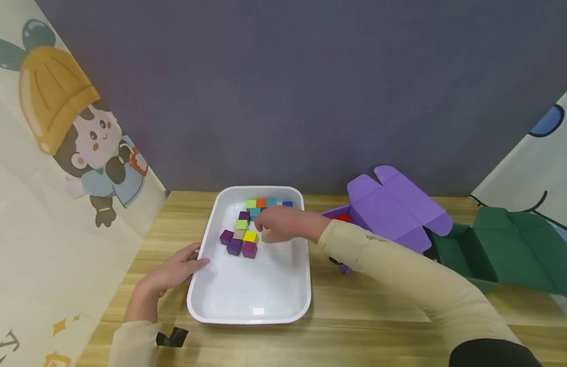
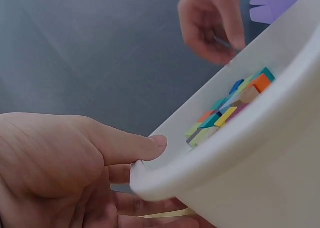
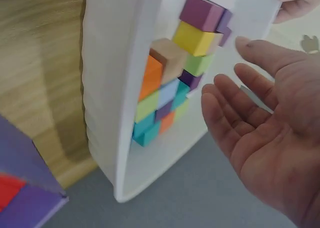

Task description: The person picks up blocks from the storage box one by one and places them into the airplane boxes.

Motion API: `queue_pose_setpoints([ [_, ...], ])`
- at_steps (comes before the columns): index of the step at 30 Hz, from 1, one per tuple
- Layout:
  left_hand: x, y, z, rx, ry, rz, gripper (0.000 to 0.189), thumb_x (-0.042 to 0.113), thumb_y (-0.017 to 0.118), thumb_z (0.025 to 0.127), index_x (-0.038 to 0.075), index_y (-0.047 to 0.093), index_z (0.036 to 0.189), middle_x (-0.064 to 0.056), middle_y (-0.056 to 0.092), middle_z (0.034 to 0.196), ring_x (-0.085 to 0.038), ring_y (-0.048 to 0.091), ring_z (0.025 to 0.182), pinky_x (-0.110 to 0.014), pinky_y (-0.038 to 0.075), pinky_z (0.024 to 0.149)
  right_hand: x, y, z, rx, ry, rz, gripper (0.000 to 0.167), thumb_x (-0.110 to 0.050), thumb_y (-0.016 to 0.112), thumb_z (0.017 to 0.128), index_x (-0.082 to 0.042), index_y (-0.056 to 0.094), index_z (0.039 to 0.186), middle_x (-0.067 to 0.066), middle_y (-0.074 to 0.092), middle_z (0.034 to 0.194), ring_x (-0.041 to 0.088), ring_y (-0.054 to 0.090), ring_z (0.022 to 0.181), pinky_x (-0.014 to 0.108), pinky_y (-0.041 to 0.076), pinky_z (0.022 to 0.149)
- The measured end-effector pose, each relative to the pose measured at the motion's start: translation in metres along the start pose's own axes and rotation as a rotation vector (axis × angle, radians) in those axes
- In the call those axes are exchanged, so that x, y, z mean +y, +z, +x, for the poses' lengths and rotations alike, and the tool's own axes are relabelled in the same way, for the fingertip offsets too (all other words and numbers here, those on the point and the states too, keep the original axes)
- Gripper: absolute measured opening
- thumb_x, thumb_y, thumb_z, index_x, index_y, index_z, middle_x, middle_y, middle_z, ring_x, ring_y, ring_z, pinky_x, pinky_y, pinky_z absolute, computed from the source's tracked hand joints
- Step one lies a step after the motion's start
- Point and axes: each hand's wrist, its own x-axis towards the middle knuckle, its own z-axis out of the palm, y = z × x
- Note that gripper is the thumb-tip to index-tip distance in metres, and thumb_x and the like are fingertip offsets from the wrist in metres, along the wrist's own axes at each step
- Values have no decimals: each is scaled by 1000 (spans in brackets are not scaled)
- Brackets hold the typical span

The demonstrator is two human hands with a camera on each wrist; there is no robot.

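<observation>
The left sleeve (image 1: pixel 133 344) is long and pale cream, with a black strap end (image 1: pixel 174 337) jutting out near the wrist. The matching right sleeve (image 1: pixel 411 275) bears small, unreadable dark lettering (image 1: pixel 377 238) and, farther up, a broad black band (image 1: pixel 494 354).

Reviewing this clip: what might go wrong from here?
The left hand grips the tray by its rim, so a tug could tilt it and slide the loose cubes.

The right hand is close to the packed cubes and might nudge several at once.

The right sleeve crosses near the purple box's raised lid and may brush it.
</observation>
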Motion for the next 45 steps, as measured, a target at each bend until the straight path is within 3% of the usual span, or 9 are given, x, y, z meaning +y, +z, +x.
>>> queue_pose_setpoints([
  [7,3,0,0,7,-2,-11,53,18,51,102,1,30,147,-27,48,133,-30,63,100,-43,56,78,0,8,21,-66,122,-46,23,-17,69,92,-15,65,115,-5,63,97,13,55,84,22,50,73],
  [20,-5,6,-4,1,15,-44,55,16,52,102,-2,28,147,-29,50,129,-33,63,99,-46,57,75,1,33,35,-105,132,-200,20,-17,72,89,-19,66,108,-9,59,85,11,55,81,24,50,81],
  [27,-5,3,-8,-21,51,-44,57,16,52,102,-6,26,147,-31,51,126,-35,63,98,-46,57,74,-3,40,36,-84,128,-247,25,-21,72,90,-20,66,114,-9,58,85,12,54,80,24,49,79],
  [31,-1,3,-3,-14,63,-30,56,17,52,102,-4,26,147,-29,52,126,-33,64,97,-45,57,75,0,34,32,-79,90,-303,20,-23,72,90,-20,67,109,-10,58,84,12,53,79,24,48,77],
  [35,-1,3,-2,-8,50,-30,54,15,51,102,-3,27,147,-29,53,126,-33,64,97,-45,57,74,-1,22,23,-89,46,-266,21,-19,74,88,-20,66,107,-10,60,87,11,53,81,24,49,79],
  [40,-2,3,-2,-11,44,-34,55,16,51,102,-3,26,148,-29,52,126,-33,64,97,-46,57,73,-5,3,4,-82,-13,-299,26,-16,77,86,-20,65,109,-10,61,92,11,53,83,24,49,78],
  [45,-2,2,-3,-9,52,-31,54,16,51,102,-3,28,147,-29,53,126,-34,64,98,-46,57,74,-1,-15,-19,-31,-52,-311,18,-11,74,87,-19,64,100,-7,58,86,12,51,79,23,48,71],
])
